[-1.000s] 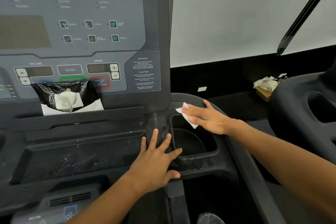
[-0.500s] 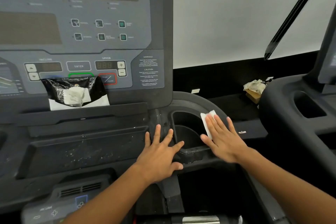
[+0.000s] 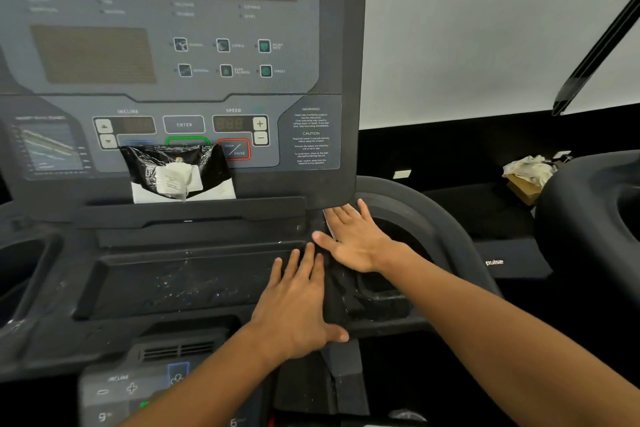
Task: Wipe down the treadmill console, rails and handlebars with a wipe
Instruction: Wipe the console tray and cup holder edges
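Observation:
The grey treadmill console (image 3: 173, 55) fills the upper left, with a dusty black tray (image 3: 180, 281) below it. My right hand (image 3: 356, 239) lies flat with straight fingers, pressing a white wipe (image 3: 328, 220) onto the ridge between the tray and the right cup holder (image 3: 412, 236); only a sliver of wipe shows beside the fingers. My left hand (image 3: 298, 302) rests flat, fingers spread, on the tray's right end, just below and left of the right hand. The curved black handlebar (image 3: 440, 215) wraps around the cup holder.
A black wipe packet (image 3: 176, 170) leans on the console ledge, covering some lower buttons. Lower controls (image 3: 138, 385) sit near the bottom edge. A second machine (image 3: 595, 218) stands at right, with crumpled paper (image 3: 530, 170) beside it. A left cup holder (image 3: 20, 267) is at the far left.
My right hand has swept the wipe from the cup holder's right rim leftward to the ridge under the console corner. The left hand has stayed flat on the tray's end.

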Tool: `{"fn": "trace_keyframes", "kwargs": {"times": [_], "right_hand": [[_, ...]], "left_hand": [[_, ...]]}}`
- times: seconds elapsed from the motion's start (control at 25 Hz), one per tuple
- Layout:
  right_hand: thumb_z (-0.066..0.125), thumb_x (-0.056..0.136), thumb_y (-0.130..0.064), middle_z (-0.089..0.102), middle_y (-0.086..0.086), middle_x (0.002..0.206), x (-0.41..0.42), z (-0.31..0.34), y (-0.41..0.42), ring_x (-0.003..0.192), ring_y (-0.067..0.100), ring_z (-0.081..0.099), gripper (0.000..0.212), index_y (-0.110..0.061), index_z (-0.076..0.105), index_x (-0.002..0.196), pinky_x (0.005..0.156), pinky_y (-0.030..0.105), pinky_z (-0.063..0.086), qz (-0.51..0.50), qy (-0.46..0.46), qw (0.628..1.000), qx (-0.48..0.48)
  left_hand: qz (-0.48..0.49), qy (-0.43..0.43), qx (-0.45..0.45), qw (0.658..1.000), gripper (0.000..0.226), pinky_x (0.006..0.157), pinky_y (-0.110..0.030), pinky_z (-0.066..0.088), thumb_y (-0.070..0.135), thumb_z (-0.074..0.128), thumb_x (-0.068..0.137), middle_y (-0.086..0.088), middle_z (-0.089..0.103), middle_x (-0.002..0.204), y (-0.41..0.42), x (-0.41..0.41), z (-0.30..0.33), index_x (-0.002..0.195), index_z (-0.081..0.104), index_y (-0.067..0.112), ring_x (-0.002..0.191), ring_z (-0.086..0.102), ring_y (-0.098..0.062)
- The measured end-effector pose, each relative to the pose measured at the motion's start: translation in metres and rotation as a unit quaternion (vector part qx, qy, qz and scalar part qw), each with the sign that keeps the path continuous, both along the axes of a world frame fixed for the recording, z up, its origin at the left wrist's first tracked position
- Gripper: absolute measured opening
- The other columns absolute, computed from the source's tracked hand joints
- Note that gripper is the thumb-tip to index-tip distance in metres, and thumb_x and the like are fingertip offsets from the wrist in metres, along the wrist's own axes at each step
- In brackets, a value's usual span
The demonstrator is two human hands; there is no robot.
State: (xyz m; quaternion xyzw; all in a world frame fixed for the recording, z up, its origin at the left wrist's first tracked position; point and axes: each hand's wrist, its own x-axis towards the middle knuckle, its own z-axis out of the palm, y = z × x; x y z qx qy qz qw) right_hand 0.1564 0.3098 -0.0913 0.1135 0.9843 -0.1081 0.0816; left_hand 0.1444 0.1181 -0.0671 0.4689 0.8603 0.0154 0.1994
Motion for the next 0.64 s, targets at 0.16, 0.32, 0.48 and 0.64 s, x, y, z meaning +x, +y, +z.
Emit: {"fn": "trace_keyframes", "kwargs": {"times": [0.16,0.32,0.48,0.64], "right_hand": [[0.008,0.093,-0.072,-0.010,0.004,0.166,0.037,0.005,-0.033,0.150,0.015,-0.017,0.089,-0.012,-0.008,0.156,0.121,0.047,-0.015,-0.016,-0.037,0.999,-0.020],[-0.004,0.087,-0.076,-0.013,0.003,0.165,0.090,0.014,-0.086,0.149,0.013,-0.022,0.094,-0.012,-0.011,0.156,0.119,0.048,-0.018,-0.047,-0.028,0.998,-0.030],[0.006,0.094,-0.073,-0.022,0.002,0.162,0.116,0.018,-0.119,0.147,0.013,-0.027,0.088,-0.012,-0.018,0.154,0.117,0.049,-0.022,-0.079,-0.040,0.996,-0.014],[0.008,0.094,-0.071,-0.018,0.003,0.164,0.072,0.017,-0.102,0.147,0.014,-0.026,0.088,-0.011,-0.016,0.154,0.117,0.050,-0.022,-0.126,-0.040,0.991,-0.030]], "left_hand": [[0.005,0.000,-0.043,0.999,0.127,0.122,-0.060,0.007,0.072,0.068,0.072,-0.003,-0.017,0.166,-0.026,-0.010,0.000,0.156,-0.016,0.029,0.152,-0.010,-0.036],[0.061,-0.016,-0.069,0.996,0.118,0.116,-0.067,0.015,0.085,0.058,0.066,0.005,-0.009,0.167,-0.052,-0.042,0.015,0.157,-0.004,0.041,0.152,-0.004,-0.038],[0.109,-0.052,-0.060,0.991,0.119,0.112,-0.072,0.021,0.091,0.061,0.056,0.017,0.000,0.166,-0.088,-0.087,0.020,0.155,0.011,0.049,0.152,0.002,-0.037],[0.138,0.015,-0.059,0.989,0.120,0.109,-0.075,0.022,0.085,0.068,0.058,0.012,-0.002,0.164,-0.117,-0.118,0.024,0.154,0.005,0.051,0.152,0.000,-0.038]]}}
